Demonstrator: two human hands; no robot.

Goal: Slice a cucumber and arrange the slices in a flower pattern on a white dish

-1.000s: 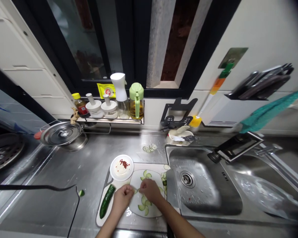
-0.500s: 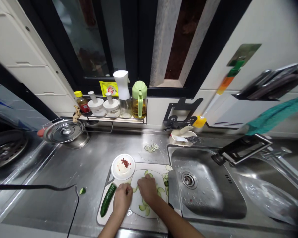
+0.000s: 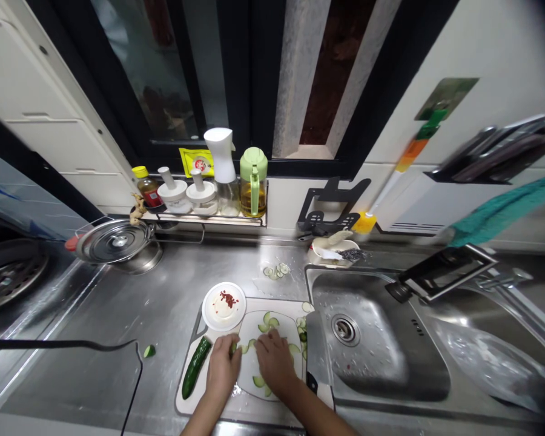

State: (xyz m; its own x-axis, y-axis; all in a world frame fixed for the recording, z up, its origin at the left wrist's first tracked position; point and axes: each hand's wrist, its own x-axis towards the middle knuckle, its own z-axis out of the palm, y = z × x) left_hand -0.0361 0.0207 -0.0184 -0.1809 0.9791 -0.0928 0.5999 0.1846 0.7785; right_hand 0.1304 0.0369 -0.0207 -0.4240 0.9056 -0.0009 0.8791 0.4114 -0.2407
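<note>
My left hand (image 3: 221, 370) is closed at the left edge of a white plate (image 3: 290, 324), pinching a green cucumber piece (image 3: 233, 347). My right hand (image 3: 275, 362) rests on the plate with fingers curled over cucumber slices (image 3: 269, 321) laid around its rim. The plate sits on a white cutting board (image 3: 195, 396). A whole piece of cucumber (image 3: 195, 366) lies on the board just left of my left hand. A small white dish with red chili bits (image 3: 224, 305) stands at the board's far left corner.
A steel sink (image 3: 372, 339) lies right of the board, a knife blade (image 3: 314, 357) beside it. More cucumber slices (image 3: 275, 270) lie on the counter behind. A lidded pot (image 3: 115, 244), a rack of condiment bottles (image 3: 204, 188) and a cucumber end (image 3: 149, 350) are to the left.
Both hands stayed over the plate; the right hand slid slightly toward me and the left hand now shows a green piece at its fingertips. The camera shifted a little.
</note>
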